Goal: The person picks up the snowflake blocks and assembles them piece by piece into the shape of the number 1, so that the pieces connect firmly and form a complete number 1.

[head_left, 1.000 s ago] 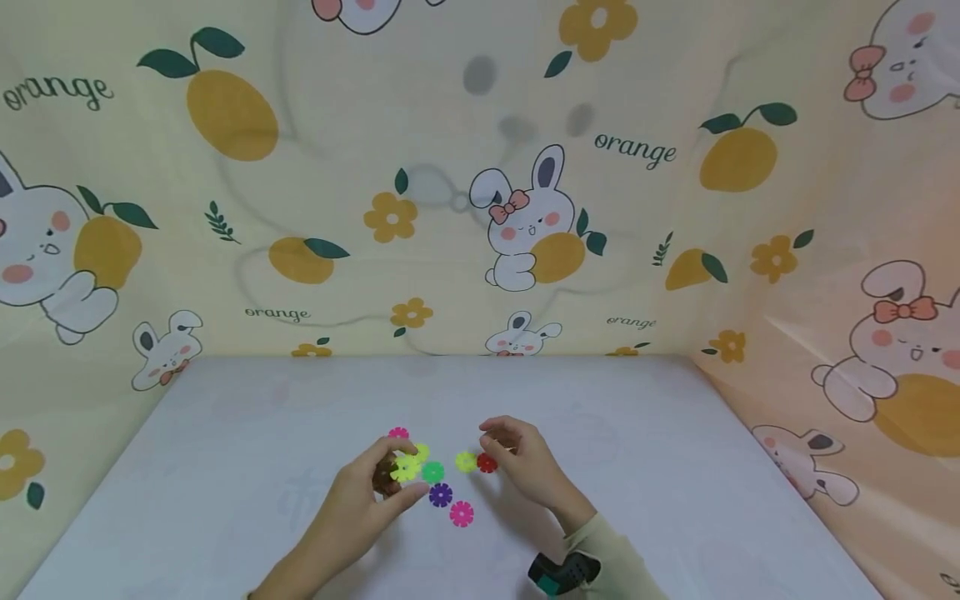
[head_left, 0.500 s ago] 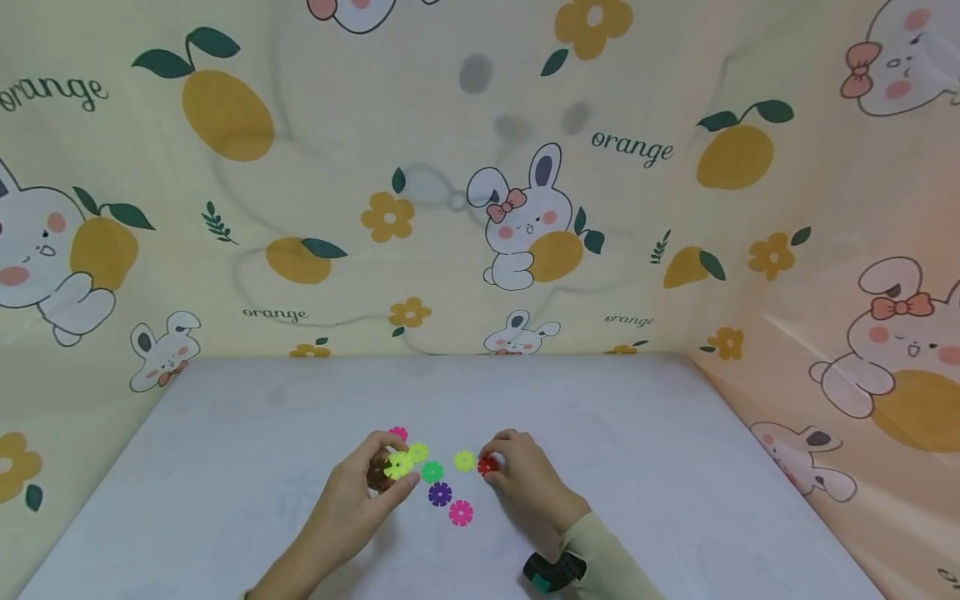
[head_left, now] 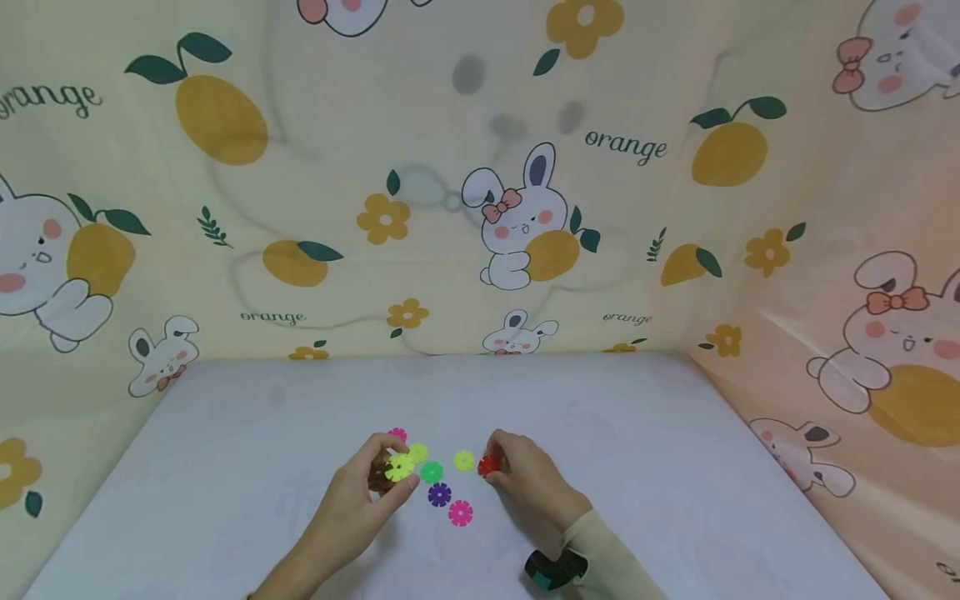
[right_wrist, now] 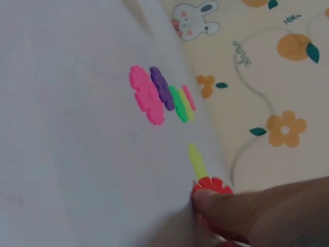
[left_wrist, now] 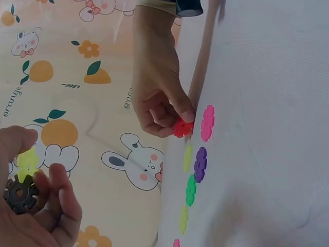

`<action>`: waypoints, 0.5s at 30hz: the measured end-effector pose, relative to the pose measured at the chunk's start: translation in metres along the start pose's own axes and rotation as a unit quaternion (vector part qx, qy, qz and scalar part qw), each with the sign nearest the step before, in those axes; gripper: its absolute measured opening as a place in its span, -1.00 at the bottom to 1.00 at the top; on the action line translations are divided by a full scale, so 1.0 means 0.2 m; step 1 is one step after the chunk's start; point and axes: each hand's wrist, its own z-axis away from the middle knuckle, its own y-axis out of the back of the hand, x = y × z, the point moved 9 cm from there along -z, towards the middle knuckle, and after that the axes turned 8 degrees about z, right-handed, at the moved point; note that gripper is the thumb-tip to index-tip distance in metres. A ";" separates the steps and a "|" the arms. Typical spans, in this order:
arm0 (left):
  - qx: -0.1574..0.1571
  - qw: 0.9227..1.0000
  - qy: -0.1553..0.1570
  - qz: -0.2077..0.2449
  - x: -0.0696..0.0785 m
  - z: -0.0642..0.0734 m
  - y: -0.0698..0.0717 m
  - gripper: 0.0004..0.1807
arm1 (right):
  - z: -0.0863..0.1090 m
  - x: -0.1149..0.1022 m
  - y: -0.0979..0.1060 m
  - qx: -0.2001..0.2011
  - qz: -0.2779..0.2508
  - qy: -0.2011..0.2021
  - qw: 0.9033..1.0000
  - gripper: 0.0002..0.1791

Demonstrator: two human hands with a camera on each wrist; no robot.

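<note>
My left hand (head_left: 354, 493) grips a bright yellow notched snowflake disc (head_left: 400, 467) together with dark brown ones (left_wrist: 20, 194), held off the table. Between thumb and fingers, my right hand (head_left: 536, 479) pinches a red snowflake disc (head_left: 487, 465); in the right wrist view its notched edge shows above the thumb. Just left of it lies a yellow disc (head_left: 464, 460). Farther left, a line of discs runs across the table: pink (head_left: 461, 512), purple (head_left: 439, 494), green (head_left: 431, 472), yellow (head_left: 417, 452) and another pink (head_left: 398, 434) partly behind my left hand.
The white table (head_left: 637, 442) reaches back to a cloth backdrop (head_left: 435, 275) printed with rabbits and oranges, which also rises along both sides. A dark band (head_left: 555, 570) sits at the right wrist, by a pale sleeve (head_left: 611, 554).
My right hand has come down and its fingers have closed on the red disc. My left hand has shifted slightly left, still holding the yellow and brown discs.
</note>
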 end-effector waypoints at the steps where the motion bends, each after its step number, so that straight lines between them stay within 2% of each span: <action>1: 0.000 1.000 0.002 0.000 -0.01 0.00 0.00 -0.67 | 0.00 0.00 0.00 -0.006 -0.016 0.005 1.000 -0.75; 5: -0.018 1.000 0.015 0.005 -0.03 0.00 -0.01 -0.68 | -0.01 -0.02 -0.01 -0.028 -0.107 0.020 0.994 -0.85; 7: -0.035 0.999 0.016 0.007 -0.03 0.00 -0.02 -0.65 | -0.01 -0.04 0.00 -0.035 -0.171 0.029 0.984 -0.89; 10: -0.063 0.998 0.007 0.006 -0.02 0.01 -0.04 -0.63 | 0.00 -0.08 0.04 -0.038 -0.258 0.042 0.965 -0.88; 12: -0.077 0.997 -0.008 0.003 -0.01 0.01 -0.05 -0.63 | 0.01 -0.11 0.07 -0.034 -0.294 0.048 0.954 -0.85; 15: -0.094 0.995 -0.031 -0.002 0.01 0.02 -0.07 -0.63 | 0.02 -0.15 0.11 -0.028 -0.325 0.046 0.944 -0.83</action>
